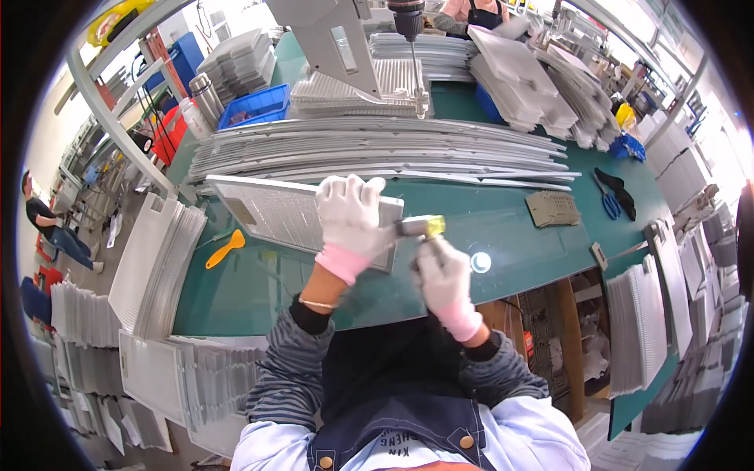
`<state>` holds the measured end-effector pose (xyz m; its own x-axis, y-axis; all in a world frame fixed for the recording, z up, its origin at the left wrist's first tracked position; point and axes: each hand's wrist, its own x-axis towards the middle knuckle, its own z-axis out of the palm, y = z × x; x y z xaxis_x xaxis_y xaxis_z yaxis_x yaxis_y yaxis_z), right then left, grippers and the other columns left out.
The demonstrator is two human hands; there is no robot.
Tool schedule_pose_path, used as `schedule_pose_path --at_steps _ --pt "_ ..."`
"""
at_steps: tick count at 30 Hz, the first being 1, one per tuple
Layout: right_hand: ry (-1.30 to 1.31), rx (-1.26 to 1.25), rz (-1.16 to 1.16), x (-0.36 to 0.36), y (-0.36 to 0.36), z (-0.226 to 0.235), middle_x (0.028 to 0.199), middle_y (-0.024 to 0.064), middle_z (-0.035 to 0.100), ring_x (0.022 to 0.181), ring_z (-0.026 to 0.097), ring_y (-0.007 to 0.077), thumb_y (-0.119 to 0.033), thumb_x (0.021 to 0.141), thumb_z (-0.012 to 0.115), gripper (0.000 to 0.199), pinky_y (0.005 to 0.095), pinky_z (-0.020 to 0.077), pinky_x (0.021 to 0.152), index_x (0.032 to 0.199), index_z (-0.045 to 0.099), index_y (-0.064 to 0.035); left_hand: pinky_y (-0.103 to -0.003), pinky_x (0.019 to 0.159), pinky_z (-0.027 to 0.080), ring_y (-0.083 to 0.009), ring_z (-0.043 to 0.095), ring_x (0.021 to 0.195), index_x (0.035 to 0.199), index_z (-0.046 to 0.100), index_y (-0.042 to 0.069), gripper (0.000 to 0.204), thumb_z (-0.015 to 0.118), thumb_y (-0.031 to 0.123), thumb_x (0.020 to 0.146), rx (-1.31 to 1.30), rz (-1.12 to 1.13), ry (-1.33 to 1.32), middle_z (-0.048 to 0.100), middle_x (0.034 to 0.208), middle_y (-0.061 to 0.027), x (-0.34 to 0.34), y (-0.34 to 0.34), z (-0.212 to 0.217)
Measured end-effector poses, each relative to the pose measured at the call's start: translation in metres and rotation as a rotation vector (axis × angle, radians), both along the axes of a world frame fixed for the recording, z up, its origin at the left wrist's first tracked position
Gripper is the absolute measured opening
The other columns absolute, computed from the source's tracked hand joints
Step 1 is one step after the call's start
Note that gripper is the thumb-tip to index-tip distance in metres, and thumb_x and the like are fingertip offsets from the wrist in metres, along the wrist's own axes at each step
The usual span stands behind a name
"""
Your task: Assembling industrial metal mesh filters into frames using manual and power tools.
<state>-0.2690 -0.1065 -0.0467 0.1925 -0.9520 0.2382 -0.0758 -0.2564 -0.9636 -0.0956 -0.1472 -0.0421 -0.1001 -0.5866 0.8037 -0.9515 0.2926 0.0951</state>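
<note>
My left hand, in a white glove with a pink cuff, is closed over the top edge of a pale grey mesh-faced panel in a thin frame. The panel leans at a tilt over the green tabletop. In the same kind of glove, my right hand grips a small mallet with a dark head and a yellow face. The mallet head is beside the panel's right end, close to my left fingers; whether it touches the frame I cannot tell. My right hand is slightly blurred, and most of the handle is hidden.
Long metal strips lie behind the panel. An orange scraper-like tool is at left. Blue-handled scissors and a beige block lie at right. A drill-like machine overhangs the back. Panel stacks flank the table.
</note>
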Motion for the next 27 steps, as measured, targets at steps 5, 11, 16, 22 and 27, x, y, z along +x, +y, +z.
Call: schedule_pose_path --at_steps 5,11,16,22,27 --pt "-0.517 0.180 -0.213 0.007 -0.007 0.005 0.069 0.0037 0.054 0.048 0.043 0.0050 -0.010 0.101 0.044 0.020 0.0217 0.0343 0.042 0.087 0.052 0.0011 -0.046 0.083 0.038 -0.0308 0.049 0.088 0.105 0.058 0.008 0.064 0.080 0.049 0.061 -0.036 -0.042 -0.020 0.051 0.090 -0.0101 -0.004 0.004 0.003" --pt "-0.611 0.187 -0.163 0.016 -0.001 -0.005 0.070 0.0023 0.052 0.047 0.042 0.0051 -0.013 0.102 0.044 0.019 0.0219 0.0349 0.041 0.089 0.051 -0.0004 -0.046 0.083 0.038 -0.0304 0.049 0.087 0.102 0.058 0.009 0.060 0.080 0.044 0.058 -0.081 -0.014 -0.003 0.050 0.087 -0.0091 0.003 0.003 0.000" --pt "-0.252 0.196 0.021 0.018 -0.006 -0.006 0.069 0.0019 0.051 0.045 0.041 0.0049 -0.012 0.102 0.044 0.017 0.0221 0.0335 0.039 0.092 0.052 -0.0003 -0.047 0.082 0.038 -0.0305 0.049 0.085 0.100 0.058 0.010 0.057 0.077 0.037 0.054 -0.120 -0.043 0.026 0.049 0.086 -0.0091 0.005 0.002 -0.001" --pt "-0.175 0.283 0.148 -0.002 -0.015 0.007 0.067 -0.0016 0.053 0.052 0.044 0.0034 -0.009 0.099 0.047 0.015 0.0204 0.0351 0.047 0.097 0.059 -0.0002 -0.049 0.085 0.037 -0.0318 0.050 0.085 0.091 0.058 0.008 0.051 0.077 0.039 0.055 -0.135 -0.032 0.054 0.050 0.083 -0.0093 0.003 0.007 -0.004" --pt "0.470 -0.363 0.285 -0.031 -0.053 0.093 0.077 0.0086 0.058 0.066 0.055 0.0170 -0.003 0.091 0.055 0.020 0.0280 0.0461 0.064 0.109 0.064 -0.0013 -0.045 0.079 0.036 -0.0308 0.048 0.079 0.082 0.054 0.013 0.035 0.075 0.032 0.061 -0.304 0.028 0.080 0.047 0.079 -0.0068 -0.001 0.000 -0.009"
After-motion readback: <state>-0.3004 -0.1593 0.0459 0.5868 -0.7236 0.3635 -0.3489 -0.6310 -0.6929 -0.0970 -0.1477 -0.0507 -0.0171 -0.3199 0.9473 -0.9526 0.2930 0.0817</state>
